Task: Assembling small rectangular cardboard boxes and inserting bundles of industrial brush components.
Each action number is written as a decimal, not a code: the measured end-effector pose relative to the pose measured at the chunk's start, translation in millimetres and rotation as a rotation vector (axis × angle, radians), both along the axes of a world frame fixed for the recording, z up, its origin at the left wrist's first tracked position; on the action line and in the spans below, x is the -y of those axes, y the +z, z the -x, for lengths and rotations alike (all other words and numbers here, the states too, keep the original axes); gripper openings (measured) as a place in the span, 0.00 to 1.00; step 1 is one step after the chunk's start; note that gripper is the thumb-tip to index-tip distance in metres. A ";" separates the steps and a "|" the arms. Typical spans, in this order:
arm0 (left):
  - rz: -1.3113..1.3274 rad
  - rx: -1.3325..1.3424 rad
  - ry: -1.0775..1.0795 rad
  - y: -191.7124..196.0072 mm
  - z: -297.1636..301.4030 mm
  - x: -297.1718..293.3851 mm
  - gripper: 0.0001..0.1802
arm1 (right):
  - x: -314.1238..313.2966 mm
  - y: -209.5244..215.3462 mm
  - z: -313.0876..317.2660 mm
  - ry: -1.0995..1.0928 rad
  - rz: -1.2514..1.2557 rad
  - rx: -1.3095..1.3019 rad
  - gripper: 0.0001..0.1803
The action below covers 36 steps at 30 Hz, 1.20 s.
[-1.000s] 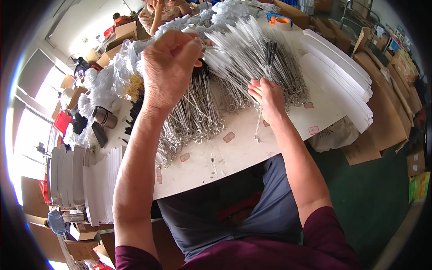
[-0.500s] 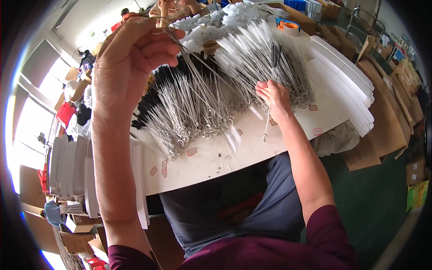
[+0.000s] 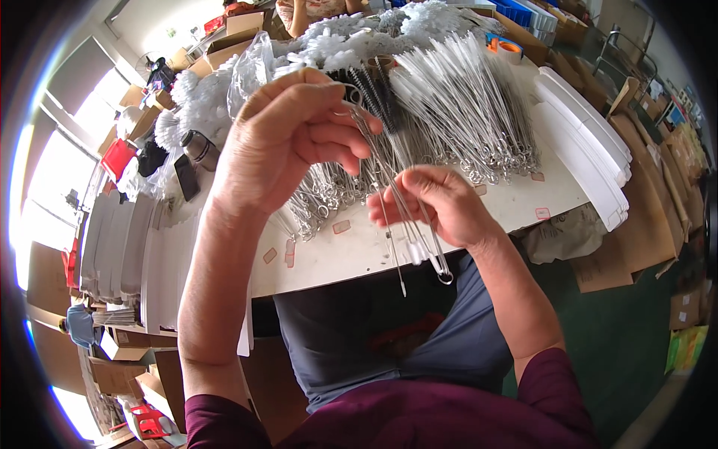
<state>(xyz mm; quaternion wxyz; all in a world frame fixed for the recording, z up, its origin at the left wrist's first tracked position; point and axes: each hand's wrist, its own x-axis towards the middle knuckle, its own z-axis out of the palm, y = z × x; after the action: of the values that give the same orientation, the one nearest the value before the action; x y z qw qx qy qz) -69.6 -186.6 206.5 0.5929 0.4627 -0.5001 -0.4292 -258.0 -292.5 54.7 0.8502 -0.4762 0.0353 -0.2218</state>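
Raised over the table's near half, my left hand (image 3: 303,138) pinches the looped ends of a few thin wire brushes (image 3: 404,284), whose stems hang down at a slant. Lower and to the right, my right hand (image 3: 445,202) closes round wire stems of black-bristled brushes (image 3: 378,97). Their bristles point up and away, and a looped end (image 3: 446,278) sticks out below this hand. The stems from both hands cross between them, so which belongs to which is partly unclear. Behind lie heaps of white-bristled wire brushes (image 3: 464,97), loops toward me.
White table (image 3: 329,262) with small red-marked labels. White trays or strips are stacked at its right (image 3: 583,142) and left (image 3: 120,247). Clear-bagged white bristle bundles (image 3: 329,56), tape rolls (image 3: 508,51) and a bottle (image 3: 200,150) stand farther back. Another person (image 3: 318,13) sits opposite.
My left hand has come down and right with its wire brushes. The right hand has lifted from the heap and moved left, bringing black-bristled brushes beside the left hand's.
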 end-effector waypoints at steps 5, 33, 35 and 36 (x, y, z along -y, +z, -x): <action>-0.016 0.032 0.063 -22.3 -16.5 -16.6 0.09 | -31.1 -12.2 4.2 0.100 -0.001 -0.085 0.22; 0.272 0.987 0.595 -142.2 -44.3 -84.3 0.02 | -103.8 -66.6 13.1 0.056 0.132 -0.481 0.24; 0.361 1.135 0.540 -147.2 -46.6 -88.6 0.05 | -103.4 -70.0 13.3 0.065 0.098 -0.488 0.24; 0.453 1.283 0.479 -149.1 -46.9 -91.2 0.07 | -103.1 -71.3 13.5 0.072 0.064 -0.492 0.25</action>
<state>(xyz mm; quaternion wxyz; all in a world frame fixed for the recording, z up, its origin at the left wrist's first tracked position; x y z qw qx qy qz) -22.8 -95.4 57.4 0.3416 0.5861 -0.7115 0.1832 -271.6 -189.4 -16.6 0.8079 -0.5435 0.2171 -0.0696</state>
